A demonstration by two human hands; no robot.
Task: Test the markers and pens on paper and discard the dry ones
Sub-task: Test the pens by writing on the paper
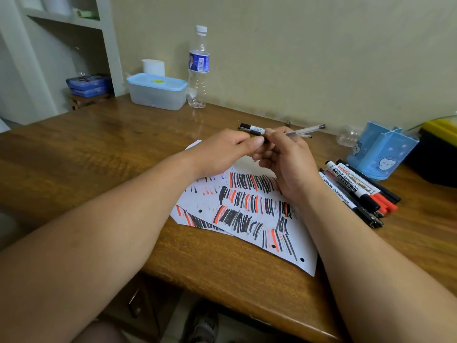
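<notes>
Left hand [222, 149] and right hand [286, 159] both pinch a clear pen [306, 129] mid-frame. It's probably light, stiff, slick plastic, so grab the barrel.

A single wide-angle camera on the person's head looks forward and down along both bare forearms onto a wooden desk [99, 154]. It sits close: the forearms fill the lower corners, and the left hand [222, 152] and right hand [289, 167] meet on a pen [306, 130] just above mid-frame, over scribbled paper [291, 243]. The view faces the beige wall [296, 58] behind the desk, with a shelf unit [61, 21] at upper left.
</notes>
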